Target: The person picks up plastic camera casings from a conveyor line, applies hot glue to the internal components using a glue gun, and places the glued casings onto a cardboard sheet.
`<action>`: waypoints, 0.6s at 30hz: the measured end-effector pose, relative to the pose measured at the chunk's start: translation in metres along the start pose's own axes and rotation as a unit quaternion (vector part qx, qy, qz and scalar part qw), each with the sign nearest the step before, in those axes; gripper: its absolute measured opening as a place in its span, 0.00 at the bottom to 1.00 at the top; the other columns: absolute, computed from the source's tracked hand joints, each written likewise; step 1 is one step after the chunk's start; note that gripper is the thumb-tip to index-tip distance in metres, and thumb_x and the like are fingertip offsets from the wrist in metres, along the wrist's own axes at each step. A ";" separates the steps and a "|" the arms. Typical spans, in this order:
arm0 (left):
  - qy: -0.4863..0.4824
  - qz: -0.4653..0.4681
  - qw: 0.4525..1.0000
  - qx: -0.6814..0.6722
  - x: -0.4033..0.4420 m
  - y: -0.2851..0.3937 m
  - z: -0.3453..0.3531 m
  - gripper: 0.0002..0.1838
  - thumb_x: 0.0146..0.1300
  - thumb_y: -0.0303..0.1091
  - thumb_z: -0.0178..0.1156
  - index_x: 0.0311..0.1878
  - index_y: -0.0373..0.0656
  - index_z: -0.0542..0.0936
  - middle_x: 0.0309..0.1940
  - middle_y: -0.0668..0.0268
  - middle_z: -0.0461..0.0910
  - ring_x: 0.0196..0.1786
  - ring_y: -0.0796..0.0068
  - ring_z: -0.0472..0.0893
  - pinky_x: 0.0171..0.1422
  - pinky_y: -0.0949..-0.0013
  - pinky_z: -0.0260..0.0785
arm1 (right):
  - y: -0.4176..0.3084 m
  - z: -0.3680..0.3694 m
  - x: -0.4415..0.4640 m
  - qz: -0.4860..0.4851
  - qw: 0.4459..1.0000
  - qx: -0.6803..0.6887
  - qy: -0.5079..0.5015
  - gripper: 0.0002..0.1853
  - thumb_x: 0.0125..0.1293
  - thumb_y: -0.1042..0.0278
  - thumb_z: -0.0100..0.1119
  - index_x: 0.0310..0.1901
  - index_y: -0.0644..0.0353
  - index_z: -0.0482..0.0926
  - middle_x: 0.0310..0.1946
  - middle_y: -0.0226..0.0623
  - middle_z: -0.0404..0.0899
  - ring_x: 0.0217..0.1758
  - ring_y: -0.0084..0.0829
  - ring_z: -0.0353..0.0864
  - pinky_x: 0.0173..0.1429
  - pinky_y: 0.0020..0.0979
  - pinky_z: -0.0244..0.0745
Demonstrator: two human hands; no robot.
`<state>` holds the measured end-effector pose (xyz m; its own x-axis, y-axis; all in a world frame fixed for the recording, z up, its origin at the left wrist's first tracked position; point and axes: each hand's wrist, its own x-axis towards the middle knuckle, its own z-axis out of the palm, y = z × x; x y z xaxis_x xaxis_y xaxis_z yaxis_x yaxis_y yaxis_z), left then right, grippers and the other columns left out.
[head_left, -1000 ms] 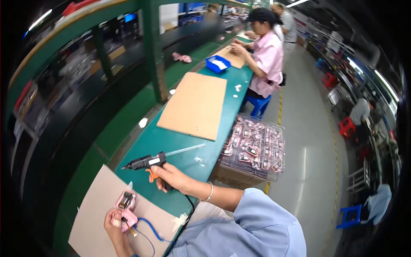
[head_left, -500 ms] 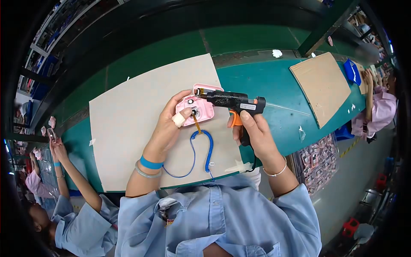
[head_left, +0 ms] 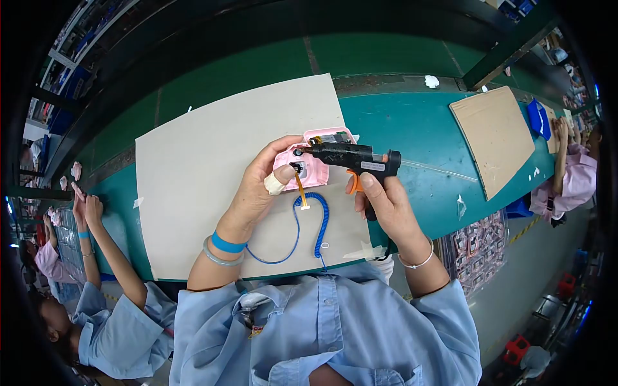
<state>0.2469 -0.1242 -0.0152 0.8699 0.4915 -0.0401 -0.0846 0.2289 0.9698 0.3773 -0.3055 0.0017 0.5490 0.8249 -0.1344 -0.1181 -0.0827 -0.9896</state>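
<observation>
My left hand [head_left: 261, 183], with tape on its thumb, holds an open pink plastic case [head_left: 312, 168] over the grey board. The thumb presses by a small black part, from which an orange ribbon cable [head_left: 300, 190] hangs. My right hand [head_left: 386, 202] is wrapped round the handle of a black glue gun [head_left: 351, 156] with an orange trigger. The gun points left, its nozzle at the upper part of the case near a small round part. A clear glue stick [head_left: 438, 170] sticks out of its back.
The grey board [head_left: 193, 167] lies on the green table [head_left: 412, 122]. A coiled blue cord [head_left: 322, 222] runs near my body. Cardboard [head_left: 496, 138] and a blue bin [head_left: 539, 119] are at right. Co-workers sit at both sides. Trays of pink parts [head_left: 476, 248] stand below the table's edge.
The view has swung from the right down to my hands. The gun, first held away from the case, is now at it; over the last half second its nozzle has moved slightly down to the round part.
</observation>
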 end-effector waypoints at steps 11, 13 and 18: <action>-0.001 0.003 1.000 0.012 -0.001 -0.001 0.000 0.38 0.52 0.56 0.66 0.61 0.42 0.70 0.54 0.55 0.74 0.55 0.62 0.76 0.58 0.68 0.70 | -0.005 -0.002 -0.001 0.010 0.999 -0.040 -0.009 0.16 0.71 0.57 0.48 0.47 0.65 0.69 0.31 0.34 0.76 0.23 0.19 0.72 0.25 0.20 0.68; -0.001 0.002 1.000 0.013 -0.001 -0.001 0.000 0.38 0.52 0.57 0.66 0.61 0.42 0.70 0.54 0.55 0.74 0.55 0.62 0.76 0.58 0.68 0.70 | -0.005 -0.002 -0.001 0.011 0.999 -0.044 -0.008 0.17 0.71 0.57 0.48 0.47 0.65 0.69 0.31 0.34 0.76 0.23 0.19 0.72 0.25 0.20 0.68; -0.012 0.025 0.999 0.016 -0.001 -0.002 0.000 0.27 0.59 0.45 0.62 0.60 0.44 0.72 0.55 0.56 0.72 0.54 0.65 0.75 0.55 0.71 0.69 | 0.000 -0.001 -0.002 -0.014 0.998 -0.052 0.013 0.16 0.71 0.57 0.48 0.44 0.65 0.71 0.29 0.33 0.75 0.22 0.20 0.70 0.24 0.20 0.66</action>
<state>0.2462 -0.1248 -0.0176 0.8760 0.4821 0.0148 -0.1138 0.1767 0.9777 0.3770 -0.3072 0.0019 0.5715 0.8135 -0.1075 -0.0171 -0.1192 -0.9927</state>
